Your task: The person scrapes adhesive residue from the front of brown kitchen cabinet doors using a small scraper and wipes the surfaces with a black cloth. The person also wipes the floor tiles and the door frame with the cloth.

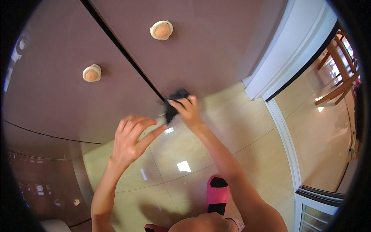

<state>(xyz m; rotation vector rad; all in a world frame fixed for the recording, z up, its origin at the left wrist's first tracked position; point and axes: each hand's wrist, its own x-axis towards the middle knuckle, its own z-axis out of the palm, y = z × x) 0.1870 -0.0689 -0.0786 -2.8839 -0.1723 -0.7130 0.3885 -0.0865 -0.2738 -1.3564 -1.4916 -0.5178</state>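
My right hand point(189, 113) grips a dark, crumpled cloth point(171, 112), slightly blurred. The cloth lies against the lower end of the black gap point(124, 53) between two glossy purple-brown doors point(203, 55). To its left my left hand point(130, 139) hovers with bent fingers and thumb apart, holding nothing. The thumb tip comes near the cloth's lower corner; whether they touch I cannot tell. Two round cream fittings with orange centres sit on the doors, one fitting point(161, 30) on the right door and another fitting point(92, 73) on the left door point(52, 87).
Shiny beige floor tiles point(203, 153) reflect light below. A pink-and-black shoe point(218, 194) stands under my right arm. At right are a white door frame point(278, 58), a floor track point(284, 139) and wooden chair legs point(337, 90). A dark glossy cabinet front point(46, 179) stands at lower left.
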